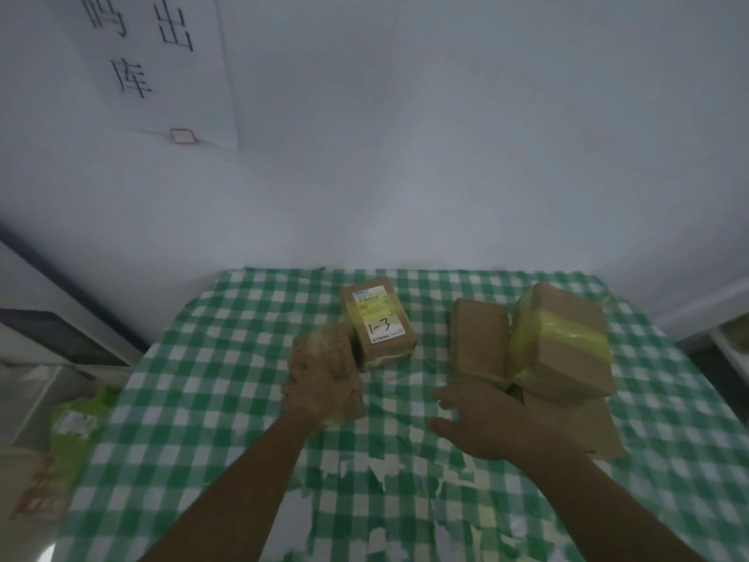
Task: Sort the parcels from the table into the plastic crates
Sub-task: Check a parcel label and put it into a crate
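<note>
On the green and white checked table cloth (227, 399), a brown cardboard box marked 1-3 (379, 324) sits beside the blurry small brown box (330, 367) the left hand (320, 387) grips, while the right hand (482, 423), fingers spread, touches the pile of brown boxes with yellow tape (563, 342).

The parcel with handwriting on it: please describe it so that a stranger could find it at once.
Look at the table with the green-and-white checked cloth. Near its far edge, left of the middle, lies a small brown parcel just beyond the left hand. Unlike the plain parcels on the right, it has a white label with "1-3" handwritten on it.
</note>
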